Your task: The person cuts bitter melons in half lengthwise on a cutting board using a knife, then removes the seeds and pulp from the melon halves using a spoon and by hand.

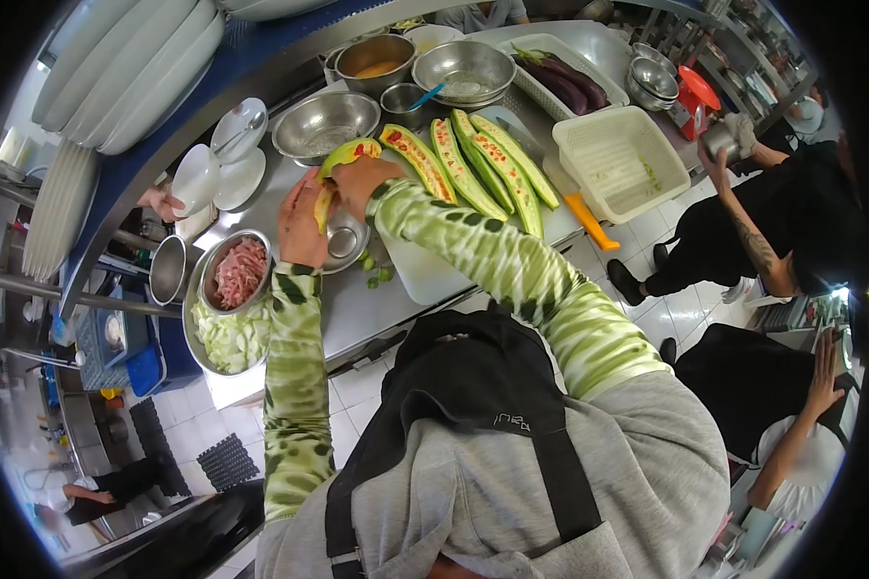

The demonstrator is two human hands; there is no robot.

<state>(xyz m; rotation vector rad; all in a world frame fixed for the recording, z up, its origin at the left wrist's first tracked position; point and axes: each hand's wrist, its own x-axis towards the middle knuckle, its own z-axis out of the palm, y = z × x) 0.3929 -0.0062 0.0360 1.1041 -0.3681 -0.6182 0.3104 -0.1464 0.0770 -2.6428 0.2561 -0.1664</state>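
My left hand (302, 220) and my right hand (362, 183) are close together, their fingers closed around a yellow-green bitter melon half (346, 152) with red seeds at its far end. Below them is a small metal bowl (346, 243), partly covered by my left hand. Several long bitter melon halves (454, 162) lie side by side to the right, red seeds showing in their pale hollows. They rest on or beside a white cutting board (423, 268), partly hidden by my right sleeve. Green scraps (384, 274) lie near the board.
A knife with an orange handle (591, 222) juts over the right edge, beside a white basket (637, 135). Eggplants (562, 77) fill a tray behind. Metal bowls (326, 125) line the back. Left stand sliced meat (241, 273) and cut pale vegetables (230, 338). Co-workers (743, 227) stand right.
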